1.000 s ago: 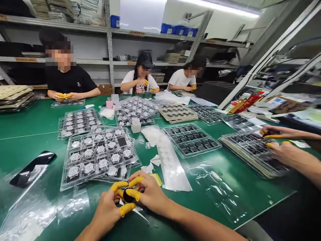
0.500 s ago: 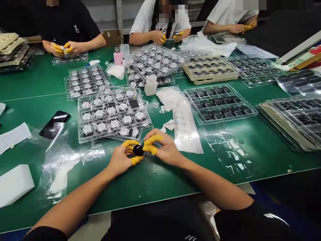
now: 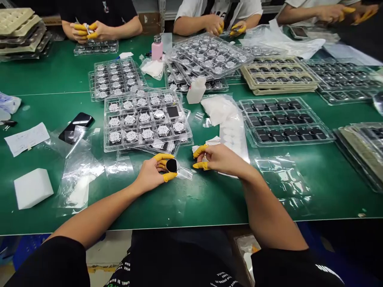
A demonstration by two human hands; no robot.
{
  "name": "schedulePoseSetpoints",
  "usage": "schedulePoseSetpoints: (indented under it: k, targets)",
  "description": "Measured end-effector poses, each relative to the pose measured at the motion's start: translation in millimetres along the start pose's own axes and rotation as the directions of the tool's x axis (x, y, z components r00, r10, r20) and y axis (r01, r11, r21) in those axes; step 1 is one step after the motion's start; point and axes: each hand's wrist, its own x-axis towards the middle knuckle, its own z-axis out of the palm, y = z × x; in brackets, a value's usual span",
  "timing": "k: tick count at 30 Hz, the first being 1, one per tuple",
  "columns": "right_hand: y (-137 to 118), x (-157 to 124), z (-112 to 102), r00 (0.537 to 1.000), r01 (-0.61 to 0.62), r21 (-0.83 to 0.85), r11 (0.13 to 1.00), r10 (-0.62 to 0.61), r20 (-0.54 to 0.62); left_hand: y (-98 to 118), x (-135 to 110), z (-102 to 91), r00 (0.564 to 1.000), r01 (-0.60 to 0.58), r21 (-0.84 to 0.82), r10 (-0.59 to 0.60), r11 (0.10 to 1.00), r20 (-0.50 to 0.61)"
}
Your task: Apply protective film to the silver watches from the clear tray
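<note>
My left hand [image 3: 154,173], with yellow finger cots, pinches a small round black disc [image 3: 171,165] just above the green table [image 3: 191,199]. A strip of clear film [image 3: 185,172] trails from the disc toward the right. My right hand [image 3: 220,158], also in yellow cots, is a short way to the right of the disc, fingers curled and apart from it; what it pinches, if anything, is too small to see. Right behind my hands lies a clear tray of round silver parts [image 3: 146,119], stacked on another tray.
More trays of parts [image 3: 115,77] [image 3: 284,121] [image 3: 278,75] cover the table. A black phone [image 3: 76,126], plastic bags [image 3: 80,175], a white foam block [image 3: 32,187], a white bottle [image 3: 196,90] and a pink bottle [image 3: 156,47] lie about. Other people's hands [image 3: 85,31] work at the far edge.
The view has tilted down and closer. My right hand has let go of the disc and pulled away to the right, while my left hand keeps the disc.
</note>
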Motion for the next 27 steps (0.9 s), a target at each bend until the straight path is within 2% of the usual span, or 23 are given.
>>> schedulePoseSetpoints:
  k: [2, 4, 5, 6, 8, 11, 15, 18, 20, 22, 24, 25, 27]
  targets:
    - [4, 4, 5, 0.984, 0.069, -0.164, 0.984, -0.094, -0.151, -1, 0, 1.1, 1.000, 0.001, 0.000, -0.001, 1.000, -0.011]
    - [13, 10, 5, 0.934, 0.111, -0.237, 0.965, -0.183, -0.308, -2, 0, 2.0, 1.000, -0.001, 0.005, 0.001, 1.000, -0.031]
    - [19, 13, 4, 0.912, 0.132, -0.261, 0.956, -0.221, -0.347, -2, -1, 2.3, 0.999, -0.002, 0.007, 0.002, 1.000, -0.036]
    - [24, 16, 4, 0.898, 0.157, -0.290, 0.944, -0.259, -0.357, -2, -1, 2.6, 0.999, -0.003, 0.008, 0.003, 1.000, -0.038]
    - [32, 22, 5, 0.892, 0.221, -0.350, 0.910, -0.334, -0.306, -2, -1, 2.8, 0.999, -0.007, 0.012, 0.008, 1.000, -0.040]
    - [32, 26, 12, 0.880, 0.288, -0.347, 0.892, -0.390, -0.272, -2, -1, 2.6, 0.999, -0.022, 0.016, 0.023, 1.000, -0.045]
    - [2, 20, 29, 0.805, 0.475, -0.147, 0.868, -0.496, -0.325, -4, 0, 2.7, 0.998, -0.036, 0.006, 0.036, 0.999, -0.043]
    - [-23, 16, 44, 0.744, 0.607, -0.116, 0.786, -0.613, -0.266, -5, 0, 2.8, 0.998, -0.042, -0.006, 0.042, 0.999, -0.038]
    - [-28, 15, 45, 0.747, 0.582, -0.169, 0.796, -0.605, -0.276, -5, 0, 2.6, 0.998, -0.047, -0.004, 0.047, 0.999, -0.040]
    - [-23, 15, 37, 0.783, 0.449, -0.237, 0.861, -0.507, -0.360, -5, 0, 2.4, 0.998, -0.052, 0.007, 0.052, 0.999, -0.041]
    - [-15, 15, 30, 0.793, 0.286, -0.293, 0.912, -0.397, -0.462, -5, -1, 2.4, 0.997, -0.063, 0.011, 0.063, 0.998, -0.036]
    - [-12, 14, 29, 0.796, 0.243, -0.296, 0.924, -0.364, -0.483, -5, -1, 2.6, 0.997, -0.072, 0.011, 0.073, 0.997, -0.033]
    - [-13, 13, 37, 0.835, 0.266, -0.237, 0.934, -0.346, -0.428, -6, -2, 2.9, 0.995, -0.096, 0.024, 0.097, 0.995, -0.030]
